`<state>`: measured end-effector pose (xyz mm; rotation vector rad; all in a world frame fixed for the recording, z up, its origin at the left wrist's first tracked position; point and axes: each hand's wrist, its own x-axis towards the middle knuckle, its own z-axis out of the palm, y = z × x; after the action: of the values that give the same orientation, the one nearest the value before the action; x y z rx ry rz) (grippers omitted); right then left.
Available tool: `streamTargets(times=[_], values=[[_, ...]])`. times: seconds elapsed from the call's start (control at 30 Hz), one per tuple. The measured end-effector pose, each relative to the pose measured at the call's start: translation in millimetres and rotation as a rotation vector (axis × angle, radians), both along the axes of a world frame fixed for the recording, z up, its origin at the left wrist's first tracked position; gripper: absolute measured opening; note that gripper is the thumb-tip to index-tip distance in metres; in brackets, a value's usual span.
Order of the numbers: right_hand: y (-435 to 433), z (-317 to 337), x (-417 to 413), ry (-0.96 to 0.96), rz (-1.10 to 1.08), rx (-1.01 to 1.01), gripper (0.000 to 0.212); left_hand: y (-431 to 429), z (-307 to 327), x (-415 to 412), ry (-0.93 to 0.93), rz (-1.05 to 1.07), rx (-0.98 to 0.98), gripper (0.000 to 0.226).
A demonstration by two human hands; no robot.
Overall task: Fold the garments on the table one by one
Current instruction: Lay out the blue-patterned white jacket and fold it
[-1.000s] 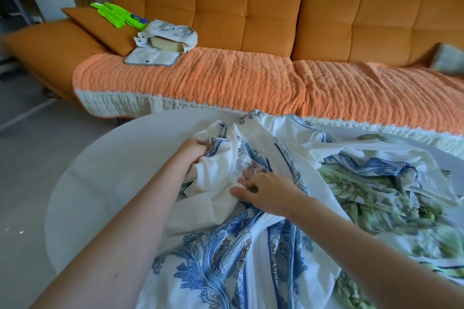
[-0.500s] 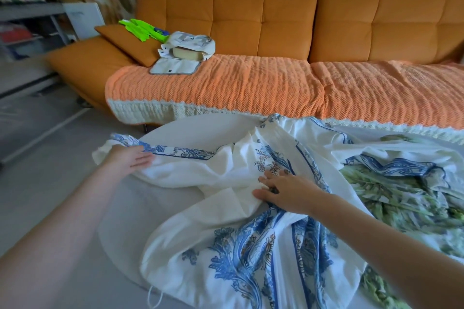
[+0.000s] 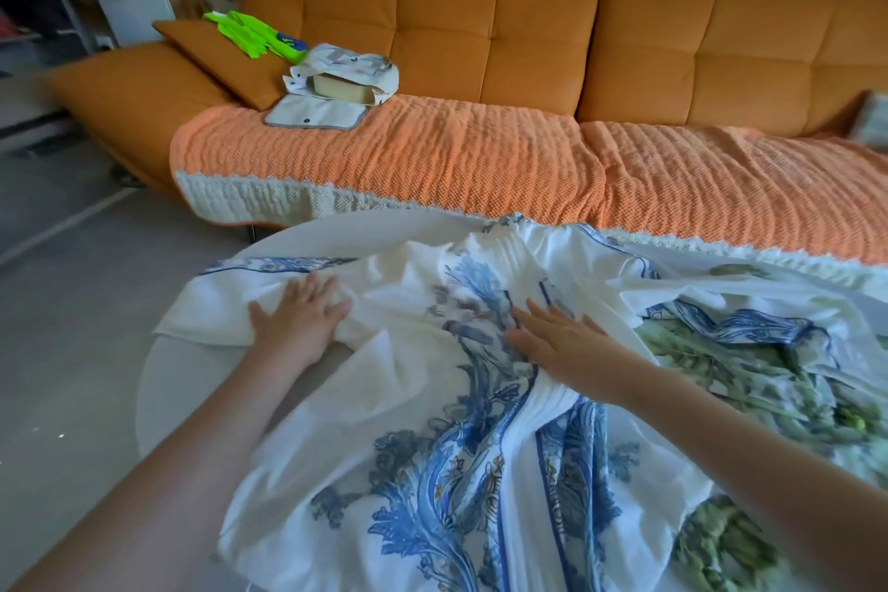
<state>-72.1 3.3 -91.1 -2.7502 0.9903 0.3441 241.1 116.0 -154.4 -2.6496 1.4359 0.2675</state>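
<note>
Since the earlier frame the left hand has let go of the edge it drew out to the left and now lies flat on the cloth. The right hand has uncurled and also lies flat.

1. Sofa: fills the upper frame, behind the work area.
2. Bench: round and pale, its bare rim showing at centre and lower left.
3. Blue garment: spread over the bench from centre to bottom, still creased and unfolded. One white panel is extended towards the left rim.
4. Green garment: bunched at right, partly under the blue garment.
5. Grip, both hands: fingers straight and apart, pressing on the blue garment and clamped on nothing.

Assessment: the work has passed from pulling out to smoothing. The first garment is being laid flat and no fold has been made yet. The green garment remains to be done.
</note>
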Motion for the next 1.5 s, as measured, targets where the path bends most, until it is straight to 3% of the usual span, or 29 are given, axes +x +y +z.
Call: streamTargets(times=[0.1, 0.17, 0.27, 0.3, 0.37, 0.4, 0.47, 0.53, 0.63, 0.67, 0.73, 0.77, 0.9, 1.03, 1.2, 1.3, 1.37, 1.43, 1.5], values=[[-6, -7, 3, -0.112, -0.027, 0.172, 0.052, -3, -4, 26, 0.118, 0.194, -0.089, 0.063], [-12, -10, 4, -0.284, -0.078, 0.247, 0.066, -8, 2, 25, 0.125, 0.256, -0.109, 0.060], [-27, -13, -4, -0.455, -0.119, 0.116, 0.072, -20, 27, 7, 0.106, 0.371, -0.273, 0.041], [-32, -12, -10, -0.472, -0.130, 0.076, 0.070, -23, 34, -3, 0.063, 0.309, -0.367, 0.039], [-37, -11, -23, -0.417, -0.138, 0.061, 0.068, -26, 45, -28, 0.064, 0.036, -0.517, 0.042], [-36, -12, -28, -0.355, -0.117, 0.050, 0.068, -25, 46, -39, 0.119, -0.092, -0.476, 0.045], [-30, -12, -33, -0.224, -0.064, 0.020, 0.069, -23, 32, -54, 0.158, -0.217, -0.182, 0.051], [-25, -15, -33, -0.097, -0.001, -0.068, 0.056, -17, 15, -44, 0.088, -0.195, -0.042, 0.052], [-22, -18, -31, 0.023, 0.035, -0.150, 0.054, -11, 5, -13, 0.064, -0.038, -0.144, 0.051], [-23, -18, -32, 0.069, 0.037, -0.129, 0.060, -10, 5, -7, 0.049, -0.027, -0.139, 0.051], [-27, -23, -38, 0.085, 0.015, -0.093, 0.113, -6, 8, -3, 0.047, -0.018, -0.160, 0.054], [-30, -26, -42, 0.090, 0.003, -0.100, 0.122, -5, 10, -6, 0.057, -0.005, -0.196, 0.056], [-32, -23, -55, 0.059, -0.013, -0.077, 0.090, 5, 23, -38, 0.119, 0.021, -0.396, 0.054], [-15, -7, -75, -0.081, -0.055, -0.042, 0.073, 36, 34, -69, 0.207, 0.024, -0.594, 0.044], [5, -11, -106, -0.022, -0.050, 0.074, 0.060, 73, 20, -90, 0.190, -0.193, -0.291, 0.050], [23, 5, -114, -0.174, -0.125, 0.157, 0.055, 87, 23, -100, 0.245, -0.194, -0.318, 0.044], [36, 16, -124, -0.304, -0.204, 0.234, 0.064, 101, 29, -111, 0.292, -0.195, -0.331, 0.040], [48, 19, -140, -0.300, -0.210, 0.220, 0.071, 119, 33, -120, 0.322, -0.201, -0.367, 0.040], [57, 16, -154, -0.240, -0.178, 0.187, 0.058, 139, 34, -124, 0.334, -0.191, -0.393, 0.047]])
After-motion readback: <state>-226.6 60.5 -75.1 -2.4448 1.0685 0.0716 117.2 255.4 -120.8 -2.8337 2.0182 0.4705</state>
